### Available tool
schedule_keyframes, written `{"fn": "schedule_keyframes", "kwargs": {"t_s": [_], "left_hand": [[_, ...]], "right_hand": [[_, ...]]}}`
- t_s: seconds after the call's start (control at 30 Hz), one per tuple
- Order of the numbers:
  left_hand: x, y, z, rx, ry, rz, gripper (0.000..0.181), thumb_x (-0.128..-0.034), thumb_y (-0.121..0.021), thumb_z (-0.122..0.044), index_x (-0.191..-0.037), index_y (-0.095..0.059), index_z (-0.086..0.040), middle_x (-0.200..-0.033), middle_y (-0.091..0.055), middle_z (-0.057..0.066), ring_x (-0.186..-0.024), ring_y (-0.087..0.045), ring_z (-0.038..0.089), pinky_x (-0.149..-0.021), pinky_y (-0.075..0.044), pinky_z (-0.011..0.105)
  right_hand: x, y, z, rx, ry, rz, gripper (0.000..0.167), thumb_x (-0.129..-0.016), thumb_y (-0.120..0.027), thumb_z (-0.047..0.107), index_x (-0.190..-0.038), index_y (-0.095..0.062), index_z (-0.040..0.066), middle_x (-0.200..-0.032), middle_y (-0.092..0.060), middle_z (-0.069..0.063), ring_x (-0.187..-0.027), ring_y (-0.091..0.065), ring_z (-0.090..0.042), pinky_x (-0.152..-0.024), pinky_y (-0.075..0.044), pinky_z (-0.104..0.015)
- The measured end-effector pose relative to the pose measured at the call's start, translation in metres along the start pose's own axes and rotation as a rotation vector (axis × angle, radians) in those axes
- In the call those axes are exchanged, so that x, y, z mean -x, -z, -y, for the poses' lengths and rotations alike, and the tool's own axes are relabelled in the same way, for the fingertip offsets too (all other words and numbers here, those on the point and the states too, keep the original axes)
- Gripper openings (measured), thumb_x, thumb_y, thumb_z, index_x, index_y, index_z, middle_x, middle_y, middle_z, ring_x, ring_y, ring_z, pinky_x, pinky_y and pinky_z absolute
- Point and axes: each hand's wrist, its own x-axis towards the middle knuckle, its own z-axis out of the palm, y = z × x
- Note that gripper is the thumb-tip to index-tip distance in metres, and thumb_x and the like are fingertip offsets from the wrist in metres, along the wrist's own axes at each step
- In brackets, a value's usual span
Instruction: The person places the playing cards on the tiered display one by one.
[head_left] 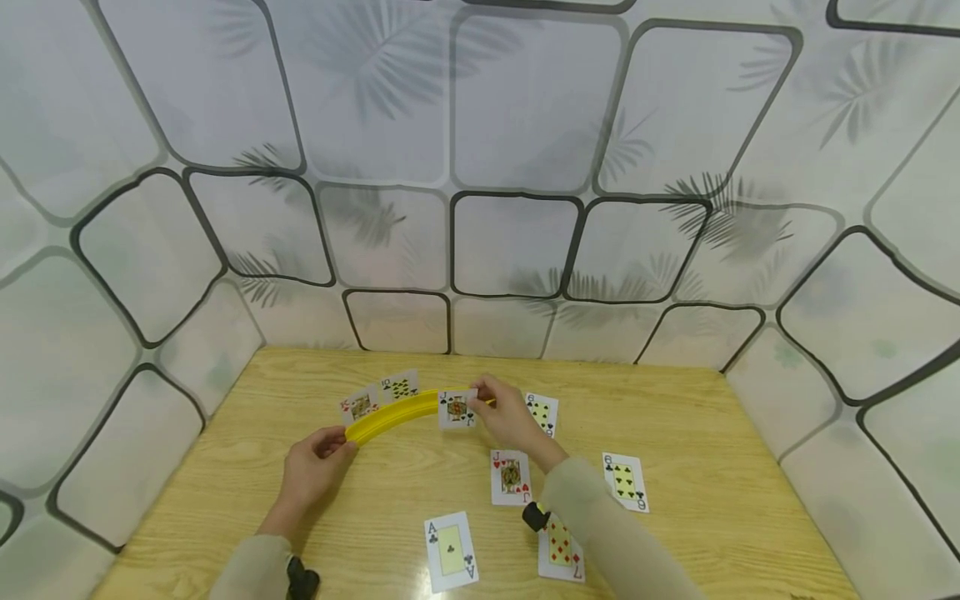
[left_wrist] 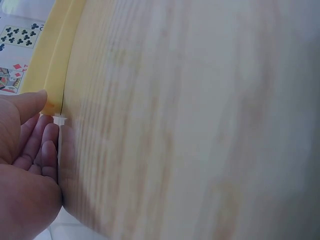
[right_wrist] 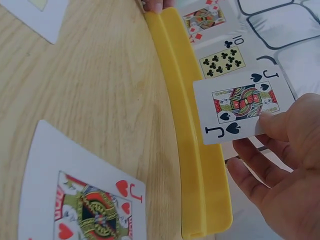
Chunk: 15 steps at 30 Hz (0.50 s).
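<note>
A curved yellow card holder (head_left: 390, 417) lies on the wooden table. Its left end is pinched between the thumb and fingers of my left hand (head_left: 318, 467). The king of diamonds (head_left: 361, 405) and the ten of clubs (head_left: 400, 386) stand in the holder, side by side toward its left end. My right hand (head_left: 512, 417) pinches the jack of spades (right_wrist: 245, 105) by its edge, over the right part of the holder. In the right wrist view the jack overlaps the holder's rim; whether it touches the slot I cannot tell.
Face up on the table (head_left: 375, 517) lie the jack of hearts (head_left: 511, 477), ace of clubs (head_left: 451, 552), seven of diamonds (head_left: 561, 552), six of clubs (head_left: 625, 482) and another black six (head_left: 542, 413). My right sleeve partly covers the seven. A patterned wall (head_left: 510, 250) rises behind the table.
</note>
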Motion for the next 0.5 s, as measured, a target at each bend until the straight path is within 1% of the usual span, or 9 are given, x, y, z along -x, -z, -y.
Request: {"fn": "schedule_keyframes", "kwargs": {"t_s": [0.1,0.2,0.3,0.4,0.5], "left_hand": [[0.0,0.0,0.001,-0.003,-0.004,0.004,0.035,-0.1007,-0.072,-0.013,-0.13,-0.069,0.005,-0.117,-0.074,0.021,-0.093,-0.063,0.012,-0.076,-0.052,0.016],[-0.001,0.0,0.002,-0.007,-0.01,0.006,0.035,-0.1011,-0.072,-0.014,-0.13,-0.069,0.005,-0.116,-0.074,0.02,-0.093,-0.063,0.012,-0.077,-0.052,0.016],[-0.002,0.0,0.003,-0.01,-0.012,0.002,0.034,-0.1011,-0.071,-0.014,-0.13,-0.069,0.004,-0.116,-0.074,0.02,-0.092,-0.063,0.01,-0.077,-0.052,0.016],[-0.002,0.0,0.002,-0.009,-0.012,-0.002,0.034,-0.1009,-0.071,-0.014,-0.13,-0.069,0.005,-0.115,-0.074,0.02,-0.092,-0.063,0.011,-0.077,-0.052,0.016],[0.0,0.0,0.001,-0.007,-0.009,-0.001,0.034,-0.1009,-0.072,-0.014,-0.13,-0.069,0.005,-0.116,-0.074,0.021,-0.093,-0.064,0.012,-0.077,-0.052,0.015]], "right_hand": [[-0.005,0.0,0.002,-0.004,0.003,-0.01,0.016,-0.106,-0.063,0.014,-0.122,-0.067,0.01,-0.108,-0.073,-0.008,-0.103,-0.069,-0.022,-0.091,-0.06,-0.041],[-0.009,-0.001,0.004,-0.007,-0.001,-0.016,0.019,-0.107,-0.063,0.016,-0.125,-0.067,0.011,-0.109,-0.074,-0.007,-0.104,-0.07,-0.023,-0.087,-0.06,-0.039],[-0.014,-0.002,0.006,-0.015,-0.003,-0.029,0.024,-0.107,-0.063,0.015,-0.129,-0.067,0.01,-0.11,-0.074,-0.008,-0.103,-0.071,-0.025,-0.082,-0.06,-0.035],[-0.018,-0.003,0.007,-0.029,-0.009,-0.044,0.026,-0.106,-0.063,0.013,-0.131,-0.067,0.007,-0.111,-0.073,-0.011,-0.103,-0.071,-0.027,-0.08,-0.061,-0.034],[-0.023,-0.005,0.008,-0.023,-0.01,-0.058,0.027,-0.106,-0.063,0.012,-0.131,-0.067,0.004,-0.113,-0.073,-0.012,-0.104,-0.07,-0.026,-0.082,-0.061,-0.035]]}}
